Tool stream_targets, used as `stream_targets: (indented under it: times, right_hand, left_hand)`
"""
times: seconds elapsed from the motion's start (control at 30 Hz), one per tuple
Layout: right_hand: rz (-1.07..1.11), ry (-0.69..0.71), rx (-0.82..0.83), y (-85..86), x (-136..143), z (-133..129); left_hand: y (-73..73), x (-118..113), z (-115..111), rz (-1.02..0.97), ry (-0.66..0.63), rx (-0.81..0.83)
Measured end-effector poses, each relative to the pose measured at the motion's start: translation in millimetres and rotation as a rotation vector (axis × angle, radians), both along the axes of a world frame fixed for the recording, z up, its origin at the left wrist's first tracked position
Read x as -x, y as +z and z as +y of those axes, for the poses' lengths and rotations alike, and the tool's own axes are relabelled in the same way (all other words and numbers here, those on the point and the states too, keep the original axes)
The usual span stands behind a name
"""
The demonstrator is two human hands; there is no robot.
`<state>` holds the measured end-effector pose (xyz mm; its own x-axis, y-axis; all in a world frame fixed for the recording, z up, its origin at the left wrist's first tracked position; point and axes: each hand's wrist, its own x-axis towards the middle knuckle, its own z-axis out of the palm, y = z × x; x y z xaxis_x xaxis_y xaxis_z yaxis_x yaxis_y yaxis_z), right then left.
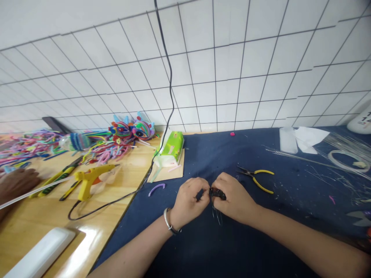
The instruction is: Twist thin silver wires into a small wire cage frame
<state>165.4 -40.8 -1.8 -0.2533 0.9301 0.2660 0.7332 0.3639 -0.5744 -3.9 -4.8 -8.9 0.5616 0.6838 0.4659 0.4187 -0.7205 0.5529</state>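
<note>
Most of a small dark piece (218, 193) sits in the right hand (234, 199) above the navy cloth (185, 251), gripped between its thumb and curled fingers. Its long axis, as far as it shows, runs crosswise, the left end meeting the left hand (191, 200), whose thumb and forefinger are pinched together on that tip — the right hand has the fuller hold. Thin wires (216, 217) hang below, toward the wearer. Needle-nose pliers (251, 173) lie spread near the right hand, on its far side. The right fingers hide part of the piece; its make is too small to tell — and another person's hand (19, 183) is cut off at the left edge
</note>
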Motion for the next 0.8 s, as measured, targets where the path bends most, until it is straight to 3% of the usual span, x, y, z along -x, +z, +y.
stream_targets:
  times: [0.4,0.53,0.63,0.8]
  right_hand:
    - [0.004,0.015,0.033,6.6,-0.7,-1.7]
    - [0.003,0.02,0.026,8.9,-0.1,-3.9]
    - [0.002,0.034,0.007,6.6,0.5,-4.7]
    - [0.001,0.041,-0.031,-2.1,-0.3,-2.3]
  left_hand:
    - [12.1,11.5,9.6,-0.049,0.145,-0.327]
    - [16.2,15.1,10.5,-0.077,0.203,-0.34]
    - [17.8,10.6,4.8,-0.157,0.17,-0.076]
    - [10.8,-2.5,-2.7,-0.388,-0.102,0.707]
